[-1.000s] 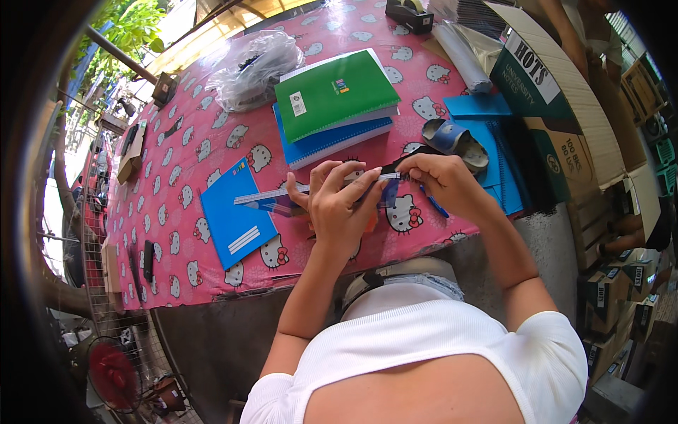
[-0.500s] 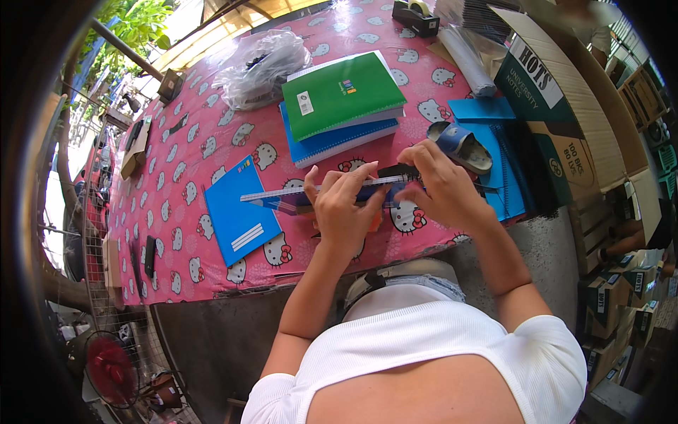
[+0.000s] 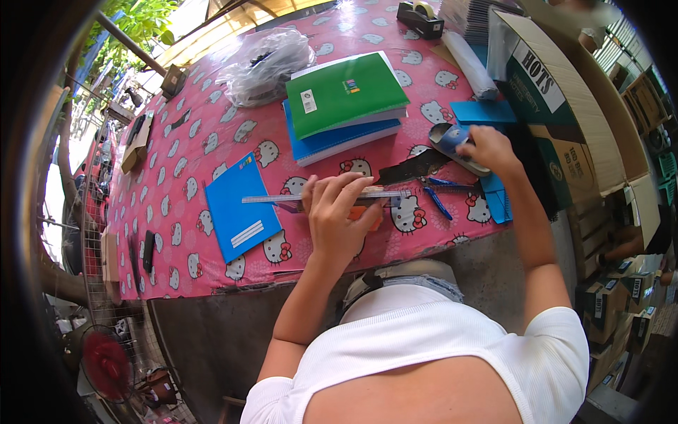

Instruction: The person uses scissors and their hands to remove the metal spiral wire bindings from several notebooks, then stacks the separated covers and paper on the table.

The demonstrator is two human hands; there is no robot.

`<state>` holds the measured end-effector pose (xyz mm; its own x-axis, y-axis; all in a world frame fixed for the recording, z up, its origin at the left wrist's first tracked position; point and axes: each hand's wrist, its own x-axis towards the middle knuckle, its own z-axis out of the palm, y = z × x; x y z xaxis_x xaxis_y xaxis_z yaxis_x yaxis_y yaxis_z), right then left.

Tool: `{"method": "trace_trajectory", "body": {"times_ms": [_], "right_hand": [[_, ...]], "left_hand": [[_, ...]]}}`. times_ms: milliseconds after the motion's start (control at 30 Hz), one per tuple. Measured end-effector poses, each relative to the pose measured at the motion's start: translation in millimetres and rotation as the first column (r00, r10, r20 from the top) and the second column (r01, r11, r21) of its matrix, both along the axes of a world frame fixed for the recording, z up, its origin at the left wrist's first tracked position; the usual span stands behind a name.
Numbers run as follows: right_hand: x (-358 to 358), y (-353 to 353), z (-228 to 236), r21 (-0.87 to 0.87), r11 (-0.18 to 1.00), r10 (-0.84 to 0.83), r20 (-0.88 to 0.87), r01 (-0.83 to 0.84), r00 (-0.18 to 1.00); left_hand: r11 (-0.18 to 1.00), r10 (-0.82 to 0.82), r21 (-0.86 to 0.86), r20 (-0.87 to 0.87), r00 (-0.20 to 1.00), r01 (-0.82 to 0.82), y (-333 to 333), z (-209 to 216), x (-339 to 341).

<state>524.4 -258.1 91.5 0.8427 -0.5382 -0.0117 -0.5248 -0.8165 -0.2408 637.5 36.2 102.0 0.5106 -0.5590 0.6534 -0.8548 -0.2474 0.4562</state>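
My left hand (image 3: 340, 205) is closed on a notebook (image 3: 286, 197) held on its edge, with a row of small holes along its upward-facing side. My right hand (image 3: 487, 148) reaches to a blue slipper (image 3: 446, 138) on the table, fingertips bunched at its strap; what they hold, if anything, is hidden. Blue-handled pliers (image 3: 439, 201) lie between the two hands. Left of the held notebook, a blue notebook (image 3: 241, 208) lies flat. Beyond my left hand, a green notebook (image 3: 346, 95) tops a stack with a blue notebook (image 3: 304, 148) under it.
A pink patterned cloth (image 3: 176, 233) covers the table, with a dark torn patch (image 3: 413, 168) by the pliers. Crumpled clear plastic (image 3: 265, 67) and a tape dispenser (image 3: 421, 21) sit farther back. An open carton (image 3: 540, 106) stands right, near blue covers (image 3: 484, 112).
My right hand has moved from the held notebook's right end to the slipper, uncovering the pliers on the table. My left hand keeps its hold on the notebook.
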Motion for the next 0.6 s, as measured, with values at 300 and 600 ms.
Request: {"method": "trace_trajectory", "body": {"times_ms": [300,600], "right_hand": [[16,-10,-55,0.547,0.787,0.053,0.403,-0.287,0.913],[45,41,1,0.726,-0.018,-0.22,0.668,-0.688,0.711]], "left_hand": [[0.999,0.035,0.02,0.0,0.999,-0.035,5,-2,12],[1.0,0.016,-0.008,-0.069,0.997,-0.016,-2,-1,18]]}}
